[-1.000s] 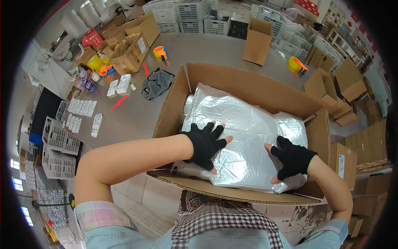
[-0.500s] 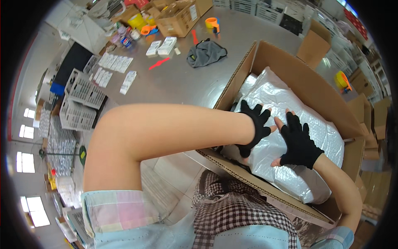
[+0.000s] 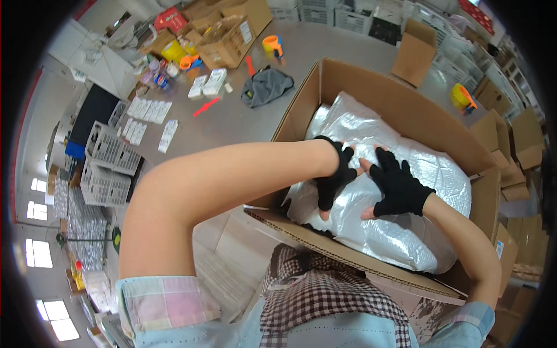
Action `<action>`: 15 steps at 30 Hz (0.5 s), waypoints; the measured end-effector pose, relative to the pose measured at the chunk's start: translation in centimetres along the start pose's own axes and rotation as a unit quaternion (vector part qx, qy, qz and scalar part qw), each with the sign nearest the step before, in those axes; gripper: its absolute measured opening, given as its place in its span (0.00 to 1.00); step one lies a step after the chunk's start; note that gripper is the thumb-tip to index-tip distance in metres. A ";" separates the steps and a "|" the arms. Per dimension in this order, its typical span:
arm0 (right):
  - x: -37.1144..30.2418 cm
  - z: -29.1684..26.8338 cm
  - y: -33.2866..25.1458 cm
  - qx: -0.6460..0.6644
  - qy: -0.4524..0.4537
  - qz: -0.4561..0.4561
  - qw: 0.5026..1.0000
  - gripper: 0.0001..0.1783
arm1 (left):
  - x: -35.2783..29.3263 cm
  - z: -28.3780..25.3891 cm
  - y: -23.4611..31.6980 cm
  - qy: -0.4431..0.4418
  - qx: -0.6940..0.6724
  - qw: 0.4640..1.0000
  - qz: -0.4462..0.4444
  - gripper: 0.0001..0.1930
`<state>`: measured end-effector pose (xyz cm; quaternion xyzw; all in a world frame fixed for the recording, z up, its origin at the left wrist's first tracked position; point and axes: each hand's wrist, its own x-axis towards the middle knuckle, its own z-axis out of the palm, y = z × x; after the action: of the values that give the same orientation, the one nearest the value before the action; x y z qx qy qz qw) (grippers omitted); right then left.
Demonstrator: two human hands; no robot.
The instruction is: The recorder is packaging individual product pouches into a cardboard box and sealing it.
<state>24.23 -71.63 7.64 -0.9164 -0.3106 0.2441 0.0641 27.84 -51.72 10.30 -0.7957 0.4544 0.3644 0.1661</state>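
Silver foil padding (image 3: 386,233) lies inside the open carton (image 3: 400,113). The left hand (image 3: 335,175) and the right hand (image 3: 400,185) rest on it with spread fingers, gripping nothing. Too strong pressing could perhaps tear it, or crush what is hidden beneath.

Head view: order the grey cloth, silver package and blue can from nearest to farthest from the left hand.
From the left hand:
1. Silver package: directly under it, touching.
2. Grey cloth: ahead and left, on the table.
3. Blue can: farther left on the table.
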 end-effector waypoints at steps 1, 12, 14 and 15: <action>0.3 0.2 1.0 0.038 0.027 -0.010 0.999 0.62 | 0.2 0.1 -0.3 0.012 -0.006 1.000 0.009 0.66; 7.3 3.9 -0.2 -0.093 0.324 -0.059 0.940 0.25 | -4.9 1.8 3.5 0.148 0.045 0.986 -0.062 0.39; 7.4 3.7 -0.6 -0.088 0.314 -0.051 0.944 0.26 | -7.9 1.7 2.4 0.260 0.012 0.965 -0.042 0.28; 7.1 3.5 -0.9 -0.086 0.302 -0.042 0.948 0.26 | -8.9 2.6 1.7 0.442 -0.003 0.897 -0.017 0.27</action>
<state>26.93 -66.79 1.91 -0.9355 -0.3344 -0.0750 0.0859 22.44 -45.64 15.15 -0.8829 0.4664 -0.0266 -0.0483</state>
